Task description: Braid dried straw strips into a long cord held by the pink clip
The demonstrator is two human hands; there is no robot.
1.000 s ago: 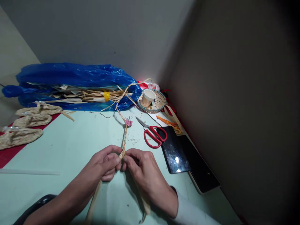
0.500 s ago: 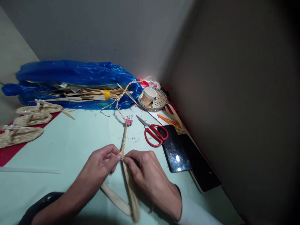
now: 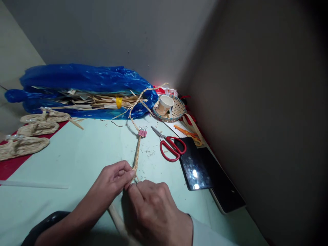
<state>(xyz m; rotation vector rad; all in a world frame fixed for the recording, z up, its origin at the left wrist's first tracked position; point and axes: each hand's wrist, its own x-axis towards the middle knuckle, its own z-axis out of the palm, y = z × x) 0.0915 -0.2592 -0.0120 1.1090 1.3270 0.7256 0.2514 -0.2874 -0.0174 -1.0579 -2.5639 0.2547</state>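
Note:
A pale straw braid (image 3: 137, 152) runs from a pink binder clip (image 3: 142, 133) toward me. My left hand (image 3: 118, 177) pinches the braid's near end between thumb and fingers. Just below and right, my right hand (image 3: 153, 205) is closed, its fingertips against the strands by the left hand; most of what it grips is hidden behind the knuckles. One loose flat strip (image 3: 116, 218) hangs from under the left hand toward the bottom edge. Past the clip, the braid's thin tail lies up over a blue plastic bag (image 3: 84, 77).
Red-handled scissors (image 3: 173, 147) lie right of the braid, touching a black tablet (image 3: 194, 167). Behind are a woven basket (image 3: 178, 111) holding a paper cup (image 3: 165, 104) and orange scissors (image 3: 188, 132). Woven sandals (image 3: 28, 147) sit at left, near a white stick (image 3: 36, 185).
My right hand has moved down and turned over, its back now covering the strip it held. The left hand stays pinched at the braid. The view has shifted slightly.

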